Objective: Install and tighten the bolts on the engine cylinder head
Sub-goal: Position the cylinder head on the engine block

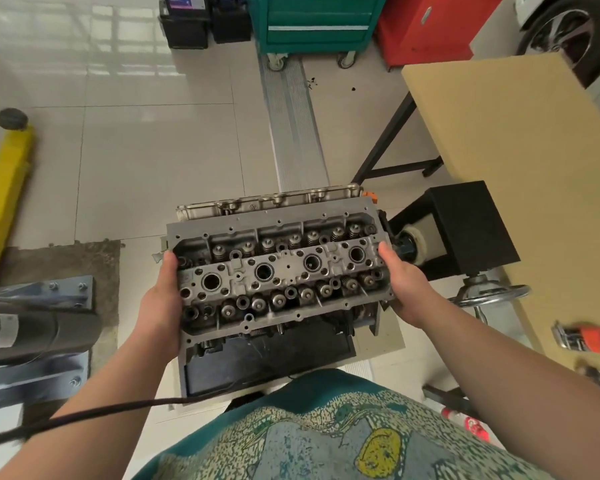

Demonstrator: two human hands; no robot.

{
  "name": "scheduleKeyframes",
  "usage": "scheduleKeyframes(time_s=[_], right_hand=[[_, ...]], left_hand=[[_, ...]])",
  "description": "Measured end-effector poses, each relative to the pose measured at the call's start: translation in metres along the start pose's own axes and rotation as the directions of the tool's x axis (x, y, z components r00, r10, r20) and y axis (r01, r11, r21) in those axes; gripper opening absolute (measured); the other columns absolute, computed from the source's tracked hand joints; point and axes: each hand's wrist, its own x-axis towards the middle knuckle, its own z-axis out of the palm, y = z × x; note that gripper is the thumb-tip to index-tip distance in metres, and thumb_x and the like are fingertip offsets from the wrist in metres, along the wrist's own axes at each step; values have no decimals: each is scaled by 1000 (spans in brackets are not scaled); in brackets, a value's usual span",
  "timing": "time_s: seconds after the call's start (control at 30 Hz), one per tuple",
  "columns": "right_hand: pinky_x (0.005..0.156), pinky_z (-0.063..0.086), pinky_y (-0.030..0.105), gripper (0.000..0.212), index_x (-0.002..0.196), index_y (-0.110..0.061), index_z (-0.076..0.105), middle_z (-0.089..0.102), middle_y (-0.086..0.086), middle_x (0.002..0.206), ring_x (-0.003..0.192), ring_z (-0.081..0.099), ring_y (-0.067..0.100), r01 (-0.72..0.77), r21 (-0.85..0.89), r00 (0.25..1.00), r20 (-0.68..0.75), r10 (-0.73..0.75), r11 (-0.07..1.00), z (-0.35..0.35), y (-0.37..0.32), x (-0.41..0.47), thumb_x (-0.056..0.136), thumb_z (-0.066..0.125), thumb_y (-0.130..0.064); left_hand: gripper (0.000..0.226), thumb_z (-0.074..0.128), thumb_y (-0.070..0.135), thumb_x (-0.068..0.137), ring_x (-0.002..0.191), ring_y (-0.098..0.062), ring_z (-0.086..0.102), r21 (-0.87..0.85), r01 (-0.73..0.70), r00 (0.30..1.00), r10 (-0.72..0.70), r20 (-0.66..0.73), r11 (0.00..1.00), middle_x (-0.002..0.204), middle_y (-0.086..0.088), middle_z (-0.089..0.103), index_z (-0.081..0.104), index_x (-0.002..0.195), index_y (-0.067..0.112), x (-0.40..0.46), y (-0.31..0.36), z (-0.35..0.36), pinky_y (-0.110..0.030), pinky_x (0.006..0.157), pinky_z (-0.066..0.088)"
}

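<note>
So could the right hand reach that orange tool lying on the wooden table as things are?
Probably yes, but not at once. The right hand grips one end of the cylinder head, so it must let go first. The orange tool lies on the table on that side, nothing between them.

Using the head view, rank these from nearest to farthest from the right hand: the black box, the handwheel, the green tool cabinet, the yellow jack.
From the right hand, which grips the cylinder head's right end:
1. Handwheel, just to its right, low beside the table. The black box, up and to the right, is too close to it to call.
2. Yellow jack, far left on the floor.
3. Green tool cabinet, top of the view.
</note>
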Motion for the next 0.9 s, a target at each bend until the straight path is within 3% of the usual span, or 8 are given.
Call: scheduleKeyframes(time_s=[0.27,0.4,0.57,0.67,0.77,0.83,0.9], right_hand=[[82,61,41,66,121,-17,67,80,7,106,95,78,26,2,-47,1000,-3,-2,999,-1,-2,-1,87,63,-73],[95,57,46,78,123,-16,68,80,5,106,97,78,26,4,-96,1000,-28,-7,995,2,-3,-6,80,64,-81],[114,43,54,113,139,-16,62,70,6,131,124,63,31,1,-351,996,-87,-34,936,-3,3,-33,64,55,-99],[113,46,50,105,133,-20,67,70,4,130,122,64,27,14,-414,997,-66,-45,910,-14,30,-57,65,54,-98],[104,55,44,63,101,-29,72,75,4,115,108,70,23,40,-409,997,-41,-62,912,-48,67,-84,81,55,-87],[99,58,42,43,100,-31,73,78,-2,107,100,74,16,42,-405,996,-51,-68,914,-83,98,-94,94,57,-70],[92,60,38,33,111,-30,73,79,-10,99,90,75,8,29,-388,992,-102,-74,921,-122,126,-104,98,61,-58]], left_hand=[[68,60,84,81,70,-29,80,25,4,1000,-4,22,1000,84,-7,82,72,104,21,-3,3,0,-46,48,61],[71,59,86,79,76,-30,81,69,-10,999,7,40,998,88,-5,82,72,106,22,-6,3,-3,-47,56,64],[69,56,83,87,91,-32,80,72,-7,985,-5,172,997,107,-8,82,72,121,25,-16,11,-12,-56,74,64],[63,61,81,80,90,-32,81,60,-40,990,31,140,997,106,-3,82,77,112,29,-24,16,-16,-60,74,62],[69,59,87,71,106,-32,75,140,-222,973,227,-26,965,116,3,76,69,121,41,-41,20,-13,-63,78,60],[81,53,96,75,119,-32,69,180,-426,901,433,2,887,133,4,69,59,137,45,-59,20,4,-64,91,58],[70,49,90,85,125,-25,65,289,-661,744,654,135,692,138,7,65,55,139,45,-104,19,41,-56,101,54]])
